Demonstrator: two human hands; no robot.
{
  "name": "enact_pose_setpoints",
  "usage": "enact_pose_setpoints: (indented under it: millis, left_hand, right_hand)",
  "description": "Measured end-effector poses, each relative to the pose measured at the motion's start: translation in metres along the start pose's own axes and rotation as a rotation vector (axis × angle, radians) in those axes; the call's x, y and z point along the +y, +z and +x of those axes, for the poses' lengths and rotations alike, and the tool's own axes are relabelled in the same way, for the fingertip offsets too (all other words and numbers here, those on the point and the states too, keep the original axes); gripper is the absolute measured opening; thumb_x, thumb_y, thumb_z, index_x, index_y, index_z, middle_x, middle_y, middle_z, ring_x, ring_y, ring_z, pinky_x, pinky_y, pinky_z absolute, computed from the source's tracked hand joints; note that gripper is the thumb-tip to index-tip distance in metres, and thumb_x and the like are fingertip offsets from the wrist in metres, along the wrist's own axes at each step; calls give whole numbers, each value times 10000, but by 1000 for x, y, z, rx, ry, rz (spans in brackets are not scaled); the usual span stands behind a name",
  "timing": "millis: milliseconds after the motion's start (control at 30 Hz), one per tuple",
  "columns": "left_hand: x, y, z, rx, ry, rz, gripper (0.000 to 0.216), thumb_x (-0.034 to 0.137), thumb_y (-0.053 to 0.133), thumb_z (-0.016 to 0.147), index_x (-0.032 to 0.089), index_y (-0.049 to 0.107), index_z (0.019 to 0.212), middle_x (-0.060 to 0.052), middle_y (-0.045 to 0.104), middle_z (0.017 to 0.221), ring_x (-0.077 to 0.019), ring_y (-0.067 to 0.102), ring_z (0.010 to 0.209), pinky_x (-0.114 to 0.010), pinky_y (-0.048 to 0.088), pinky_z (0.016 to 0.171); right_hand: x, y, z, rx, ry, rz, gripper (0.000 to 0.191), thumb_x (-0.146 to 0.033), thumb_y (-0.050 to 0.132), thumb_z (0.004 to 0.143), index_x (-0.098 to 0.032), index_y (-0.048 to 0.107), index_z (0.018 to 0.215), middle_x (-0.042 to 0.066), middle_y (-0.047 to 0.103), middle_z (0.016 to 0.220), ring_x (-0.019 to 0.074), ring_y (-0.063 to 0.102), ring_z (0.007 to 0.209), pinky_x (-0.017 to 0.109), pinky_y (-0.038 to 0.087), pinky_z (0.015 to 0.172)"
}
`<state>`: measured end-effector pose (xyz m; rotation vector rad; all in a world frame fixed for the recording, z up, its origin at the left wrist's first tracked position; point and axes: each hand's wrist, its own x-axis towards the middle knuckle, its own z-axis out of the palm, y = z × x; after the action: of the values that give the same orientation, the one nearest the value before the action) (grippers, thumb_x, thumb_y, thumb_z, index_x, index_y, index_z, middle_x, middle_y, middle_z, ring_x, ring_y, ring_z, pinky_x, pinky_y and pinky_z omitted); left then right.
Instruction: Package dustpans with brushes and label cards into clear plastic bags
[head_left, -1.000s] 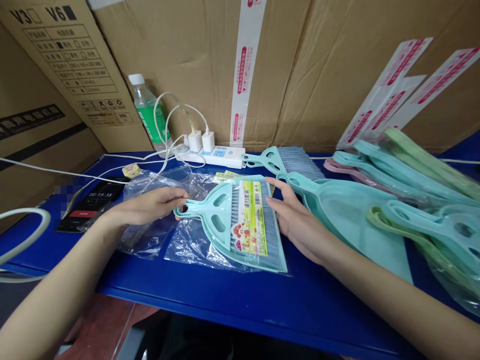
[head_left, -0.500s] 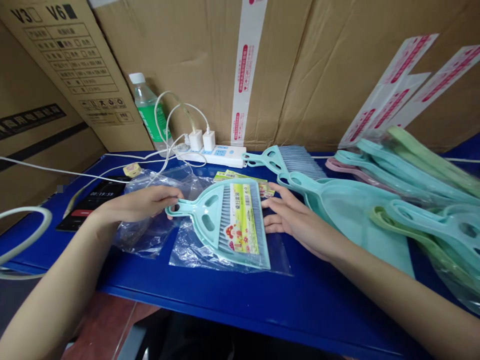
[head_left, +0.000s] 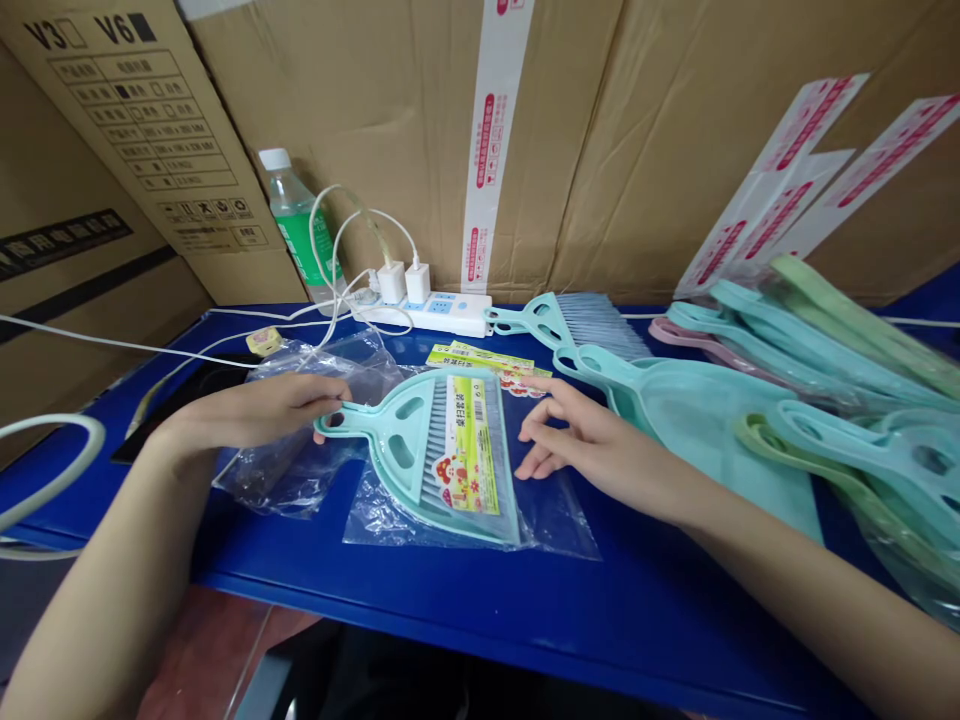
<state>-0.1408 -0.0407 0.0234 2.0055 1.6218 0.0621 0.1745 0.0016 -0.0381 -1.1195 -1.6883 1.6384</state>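
My left hand (head_left: 289,408) pinches the handle end of a mint-green dustpan (head_left: 397,492), with a matching hand brush (head_left: 406,430) nested in it. A printed label card (head_left: 474,440) lies over the brush's grey-blue bristles. Beneath the set is a clear plastic bag (head_left: 555,520) on the blue table (head_left: 420,600). Just right of the dustpan's straight edge, my right hand (head_left: 577,430) has its fingers bent and apart, holding nothing. More label cards (head_left: 480,358) lie behind the dustpan. A crumpled clear bag (head_left: 281,480) is under my left hand.
Another mint brush (head_left: 592,322) and a large dustpan (head_left: 720,420) lie to the right, beside several bagged sets (head_left: 847,350). A power strip (head_left: 450,312), cables and a bottle (head_left: 304,230) stand at the back against cardboard boxes (head_left: 375,100). A dark phone (head_left: 191,385) lies left.
The dustpan and brush have shifted slightly left with my left hand. My right hand has come away from the dustpan's edge, leaving a gap. The phone screen has gone dark.
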Motion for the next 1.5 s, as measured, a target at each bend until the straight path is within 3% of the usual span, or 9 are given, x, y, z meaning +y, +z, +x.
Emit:
enact_pose_setpoints:
  millis: [133,333,533,700,900,1100,1267,1367,1500]
  left_hand:
    - [1,4,1,73,28,35,305,437,453,870,216,576,700,-18,583,687,-179,515,645,-283,410,602]
    - [7,14,7,72,129,46,373,507,488,893,214,629,1076,-64,671,1086,-233,610,985,-345,460,873]
    - [9,12,3,-42,244,56,349,474,582,889,192,617,1090,-55,661,1047,-218,619,953,-321,478,832]
    - [14,13,5,-71,309,72,244,406,583,913,176,654,954,-36,657,937,-192,625,860,-299,482,774]
    - [13,14,5,-53,307,69,223,397,626,884,188,682,933,-27,688,925,-197,644,855,-305,489,766]
    - [6,16,3,42,225,60,377,458,689,823,214,643,1108,-38,703,1068,-229,650,938,-332,497,808]
    - [3,17,4,44,253,65,369,435,656,865,219,612,1161,-54,671,1133,-236,630,1012,-345,494,870]
    - [2,19,5,51,296,89,344,415,624,902,218,602,1183,-63,651,1145,-232,622,1024,-351,489,897]
    - [0,22,8,81,360,100,315,405,567,950,224,592,1207,-61,632,1125,-224,613,1022,-354,487,912]
  right_hand:
    - [1,-1,0,-40,-31,-44,374,-199,595,873,-224,563,1245,-24,586,816,164,726,614,296,607,594]
    - [-1,-1,-2,-69,-44,-141,363,-182,551,901,-205,623,1256,-7,612,805,145,718,594,273,590,571]
    - [-3,-1,-5,-143,-23,-263,417,-110,501,925,-163,588,1329,-9,659,699,127,705,611,245,591,598]
    - [-8,0,-5,-142,31,-283,318,-64,467,932,-130,665,1172,32,694,776,120,707,619,242,595,607]
    - [-12,1,-5,-143,59,-304,287,-63,456,944,-100,681,1118,11,670,684,107,688,589,222,594,606]
    - [-8,0,-4,-169,32,-305,391,-111,466,952,-127,601,1318,12,670,707,122,705,623,243,616,623]
    - [-11,2,-11,-182,77,-296,600,-164,461,966,-166,309,1546,4,638,785,121,705,621,239,610,584]
    - [-13,3,-16,-178,-32,-499,586,-186,429,975,-209,313,1549,-4,658,755,127,675,555,265,590,549]
    - [-8,-2,-15,17,-374,-1073,424,-154,418,955,-221,626,1319,80,752,960,221,726,750,374,588,664]
